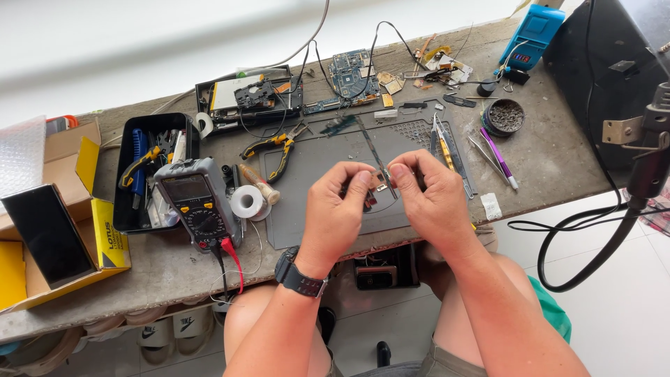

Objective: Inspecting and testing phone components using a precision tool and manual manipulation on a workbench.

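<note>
A: What is being held there, over the near edge of the grey work mat (419, 132)?

B: A small electronic part (377, 187), coppery and dark, too tiny to name further. The left hand (335, 209) pinches it between thumb and fingers (362, 179), closed on its left side. The right hand (429, 199) closes on the other side and also grips thin metal tweezers (370, 150) that slant up and away.

A: Why both hands?

B: Likely to steady so small a piece at eye level; the forearms hang just off the table (558, 153).

A: And around it?

B: A multimeter (195, 202) lies to the left with red and black leads trailing off the edge, a solder spool (248, 201) beside it. Yellow-handled pliers (276, 150) rest at the mat's corner, more tweezers (441, 143) on its right. Bare circuit boards (352, 77) sit at the far side, within reach.
</note>
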